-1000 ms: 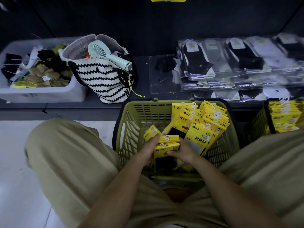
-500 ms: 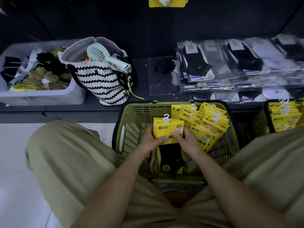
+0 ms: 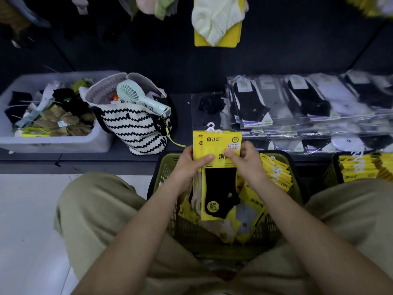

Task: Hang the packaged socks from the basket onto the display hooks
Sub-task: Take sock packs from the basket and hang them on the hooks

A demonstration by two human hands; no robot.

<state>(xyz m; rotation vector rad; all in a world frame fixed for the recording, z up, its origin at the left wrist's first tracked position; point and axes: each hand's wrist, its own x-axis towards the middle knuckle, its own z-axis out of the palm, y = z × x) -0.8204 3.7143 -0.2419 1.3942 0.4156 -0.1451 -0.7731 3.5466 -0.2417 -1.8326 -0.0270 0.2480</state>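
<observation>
the person crouches over an olive-green slatted plastic basket [image 3: 168,173], and both hands are clamped on a small bundle of yellow-carded sock packs [image 3: 217,143]. the bundle is lifted clear above the basket's far rim, upright, its black socks hanging down towards the heap below. the left hand [image 3: 191,165] grips the left edge with the thumb laid across the front card; the right hand [image 3: 246,160] pinches the right edge, fingers curled behind.

what worries me is the little white plastic hangers [image 3: 211,127] at the top — they sit staggered, not in line, so i'd guess one push onto a display hook could miss one or two. the cards are fanned a bit as well, and a back pack could slide out and drop among the loose yellow packs [image 3: 274,169] leaning against the right wall. i can't make out any bare hook from here; the dark back panel only shows a pale knitted sock on a yellow card [image 3: 217,20] hanging straight above, so the reach looks to be up and forward in poor light.

on the low dark ledge, a black-and-white zigzag tote bag [image 3: 136,128] with a mint-green handheld fan [image 3: 142,99] stands just left of the bundle, a white plastic tub [image 3: 53,143] of loose socks beyond it. clear-bagged socks [image 3: 297,107] are stacked to the right, and a second basket of yellow packs [image 3: 359,167] sits by the right knee — none squarely in the way.
</observation>
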